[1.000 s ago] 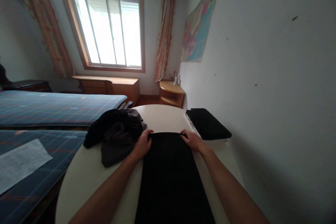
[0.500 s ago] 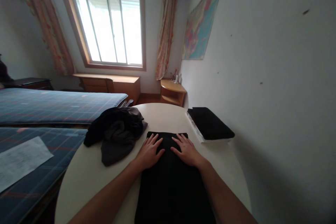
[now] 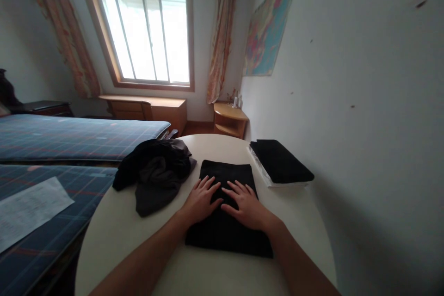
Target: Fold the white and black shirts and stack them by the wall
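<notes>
A folded black garment (image 3: 227, 236) lies flat on the round white table (image 3: 114, 245) in front of me; its exact kind does not show. My left hand (image 3: 201, 200) rests on its left half, fingers spread and palm down. On the right half lies my right hand (image 3: 244, 203), also flat with fingers apart. The thumbs point toward each other, close to touching. Left of the garment sits a crumpled heap of black and dark grey clothes (image 3: 157, 173). To the right is a neat stack of folded cloth (image 3: 280, 162), black on top with white beneath.
Beds with blue plaid mattresses (image 3: 83, 136) stand on the left, a printed paper sheet (image 3: 33, 210) lying on the nearer one. A white wall (image 3: 364, 157) runs along the right side. Beyond the table are a wooden desk (image 3: 166, 110) and a small corner shelf (image 3: 231, 112).
The black garment was longer, reaching past the bottom of the view; now it is a shorter folded rectangle lying farther up the table. Both hands stay flat on it, slightly nearer me.
</notes>
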`<state>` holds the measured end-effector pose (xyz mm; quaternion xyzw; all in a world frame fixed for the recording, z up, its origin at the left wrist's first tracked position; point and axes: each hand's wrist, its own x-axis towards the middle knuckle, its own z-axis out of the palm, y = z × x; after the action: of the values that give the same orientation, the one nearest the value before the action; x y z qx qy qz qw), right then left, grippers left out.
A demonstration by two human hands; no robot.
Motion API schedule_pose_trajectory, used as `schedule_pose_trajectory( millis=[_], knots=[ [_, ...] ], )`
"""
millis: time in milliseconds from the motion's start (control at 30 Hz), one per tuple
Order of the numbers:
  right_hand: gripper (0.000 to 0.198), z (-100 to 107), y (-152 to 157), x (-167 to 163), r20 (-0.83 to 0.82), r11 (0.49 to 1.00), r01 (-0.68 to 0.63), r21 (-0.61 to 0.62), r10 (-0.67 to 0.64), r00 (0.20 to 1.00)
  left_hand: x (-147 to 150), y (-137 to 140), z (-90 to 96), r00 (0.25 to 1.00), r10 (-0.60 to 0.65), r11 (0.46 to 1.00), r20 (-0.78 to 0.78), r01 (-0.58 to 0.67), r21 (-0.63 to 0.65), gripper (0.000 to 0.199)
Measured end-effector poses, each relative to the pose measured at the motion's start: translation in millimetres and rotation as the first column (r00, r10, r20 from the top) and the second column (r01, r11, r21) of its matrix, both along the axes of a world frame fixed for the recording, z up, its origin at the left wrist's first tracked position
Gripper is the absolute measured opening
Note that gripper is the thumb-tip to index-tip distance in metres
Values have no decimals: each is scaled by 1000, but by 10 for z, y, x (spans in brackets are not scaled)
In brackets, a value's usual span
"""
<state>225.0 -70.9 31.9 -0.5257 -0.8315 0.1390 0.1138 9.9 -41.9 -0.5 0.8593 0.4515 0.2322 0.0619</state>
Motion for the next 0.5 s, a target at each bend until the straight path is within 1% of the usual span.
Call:
schedule_pose_trajectory(
  millis=[67,100,133,200,267,300,333,400,433,500],
  knots=[
    [70,-27,-6,-47,34,999,-14,-40,15,999,-6,87,52,994,70,997,82,-72,32,37],
    [72,-38,23,-55,56,999,-2,-32,4,998,-22,106,88,989,87,995,123,-91,31,33],
    [72,-42,63,-53,74,1000,20,1,-20,997,-46,105,127,984,85,996,157,-90,23,31],
    [65,-29,145,-27,92,990,81,119,-92,992,-109,52,196,981,21,1000,195,-22,-1,30],
    [53,-5,180,5,73,963,139,231,-159,985,-168,-35,232,979,-96,994,181,103,-29,34],
    [50,3,174,16,52,954,157,254,-176,983,-187,-74,231,976,-153,986,156,162,-46,37],
    [50,3,155,21,33,954,166,248,-180,983,-199,-103,217,972,-199,976,124,208,-63,41],
    [55,-21,102,12,18,973,159,164,-164,986,-198,-118,155,968,-246,965,49,249,-87,47],
    [59,-43,81,0,27,983,149,109,-153,988,-190,-105,115,970,-241,967,14,242,-86,49],
    [62,-88,72,-28,62,991,128,33,-130,990,-178,-50,40,982,-187,981,-27,185,-53,50]
  ],
)
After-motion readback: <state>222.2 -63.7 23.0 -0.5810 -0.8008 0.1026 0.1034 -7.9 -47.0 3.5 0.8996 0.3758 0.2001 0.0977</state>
